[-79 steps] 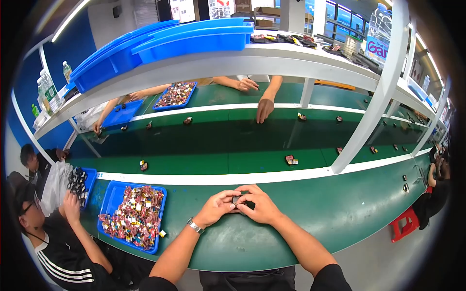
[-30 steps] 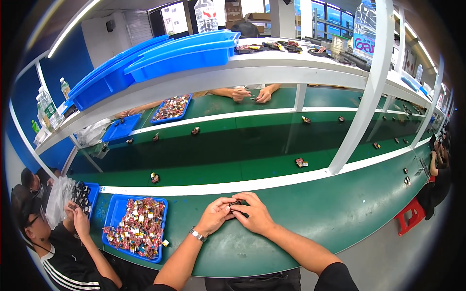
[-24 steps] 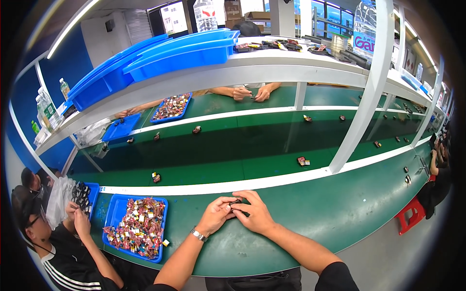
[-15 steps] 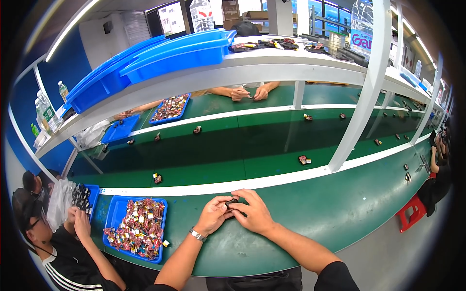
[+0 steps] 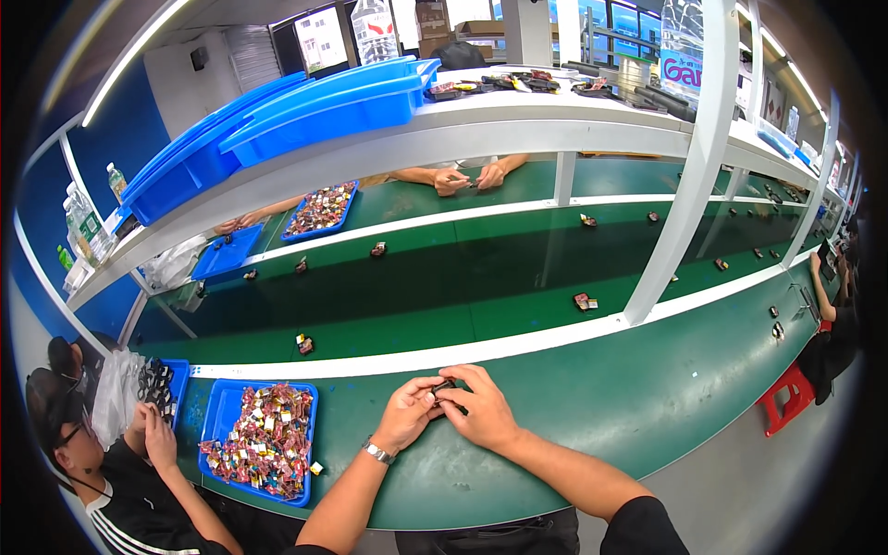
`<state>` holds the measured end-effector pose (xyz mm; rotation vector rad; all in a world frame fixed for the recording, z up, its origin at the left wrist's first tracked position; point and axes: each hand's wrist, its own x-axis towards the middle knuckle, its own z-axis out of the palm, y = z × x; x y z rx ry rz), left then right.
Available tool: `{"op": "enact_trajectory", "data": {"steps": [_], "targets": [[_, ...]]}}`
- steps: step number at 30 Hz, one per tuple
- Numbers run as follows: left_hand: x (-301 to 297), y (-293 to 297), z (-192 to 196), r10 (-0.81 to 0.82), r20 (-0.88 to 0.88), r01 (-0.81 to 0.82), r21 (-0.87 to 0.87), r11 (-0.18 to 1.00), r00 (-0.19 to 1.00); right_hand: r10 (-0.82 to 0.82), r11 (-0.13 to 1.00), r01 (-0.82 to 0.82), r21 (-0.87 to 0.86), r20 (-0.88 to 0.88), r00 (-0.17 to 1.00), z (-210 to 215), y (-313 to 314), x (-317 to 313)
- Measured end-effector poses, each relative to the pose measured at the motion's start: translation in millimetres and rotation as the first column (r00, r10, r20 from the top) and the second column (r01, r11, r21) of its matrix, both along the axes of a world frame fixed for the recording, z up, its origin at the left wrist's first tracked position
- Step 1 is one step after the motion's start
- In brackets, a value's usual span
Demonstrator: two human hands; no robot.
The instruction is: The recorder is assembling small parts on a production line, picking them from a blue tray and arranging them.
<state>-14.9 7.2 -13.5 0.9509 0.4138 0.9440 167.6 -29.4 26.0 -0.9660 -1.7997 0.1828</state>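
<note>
Hands point(image 5: 449, 407) beside blue parts tray point(image 5: 215, 416)

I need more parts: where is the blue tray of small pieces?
Head view, lower left: the blue tray sits on the green bench, left of the left hand.

Bright, even factory light under a heavy fisheye bend

We see a long ceiling strip lamp point(image 5: 129, 79) glowing far up and left of our fingers point(image 5: 435, 393), and daylit windows point(image 5: 592, 18) far above them, slightly blown out. The green bench point(image 5: 647, 407) just beside the fingers is evenly lit with a soft sheen; our hands throw only faint shadows under the fingertips. The belt beneath the white shelf point(image 5: 444, 139), above the fingers, lies darker. Straight edges bow toward the black rim, where detail softens; the middle is sharp.
</note>
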Motion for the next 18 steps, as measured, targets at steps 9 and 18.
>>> {"op": "enact_trajectory", "data": {"steps": [9,18], "targets": [[-2,3,-4,0.004,-0.027,-0.004,-0.006,1.0,1.0,0.023,0.999,-0.027,0.033,0.097,0.995,8,1,2],[0,0,1,-0.04,0.049,0.04,-0.006,0.999,0.998,0.077,0.996,-0.08,0.037,0.076,0.994,8,2,10]]}}
